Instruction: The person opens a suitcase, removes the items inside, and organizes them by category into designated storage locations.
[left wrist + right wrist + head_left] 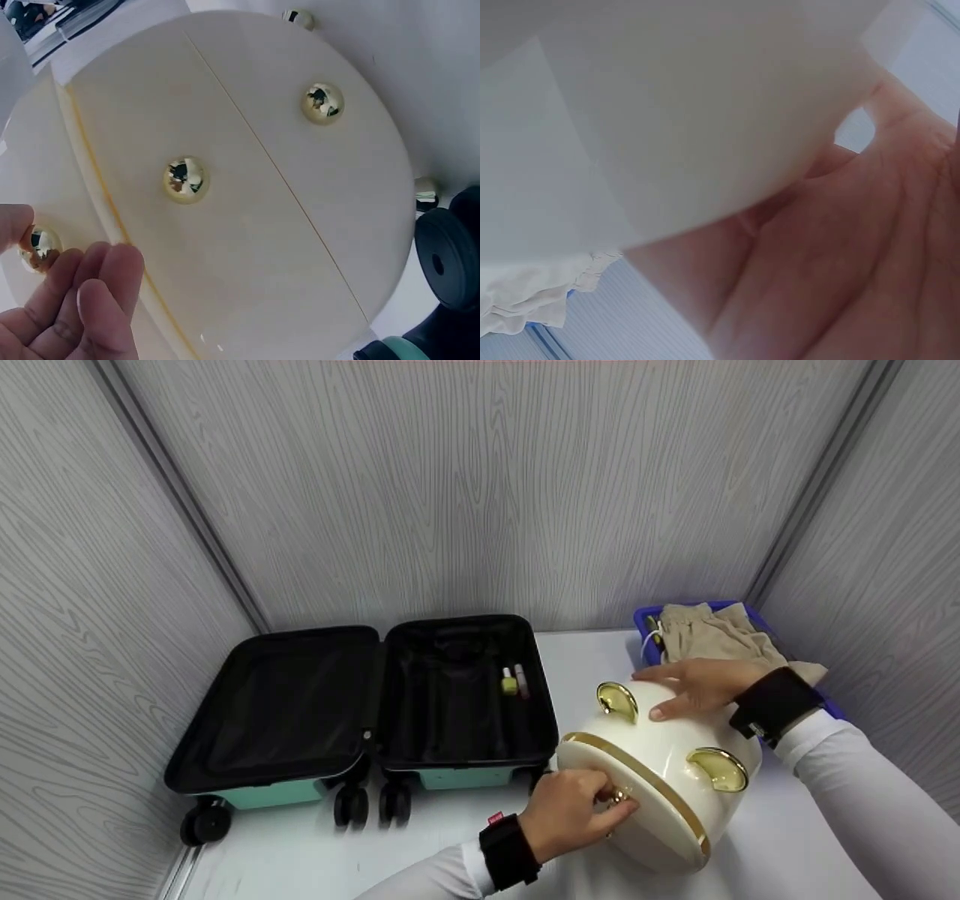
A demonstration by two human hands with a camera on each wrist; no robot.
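Cream pot (660, 769) lies tipped on the desk (787, 840) beside the suitcase (375, 712). Left hand (574, 814) pinches a gold knob (616, 796); right hand (701, 686) rests flat. Likely rigid, glossy, slippery, breakable; best held by the body.

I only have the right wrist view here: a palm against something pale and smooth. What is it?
Observer: A cream case with gold trim, tipped on its side on the white table; the right hand lies flat on it.
Reviewer: And the other hand?
Observer: The left hand pinches a small gold knob at the edge of the case's round face.
Reviewer: Anything on that face?
Observer: The left wrist view shows two more gold knobs and a thin seam running across it.
Reviewer: What else is on the table?
Observer: An open suitcase with black lining at the left, and a blue bin holding beige cloth behind the case.
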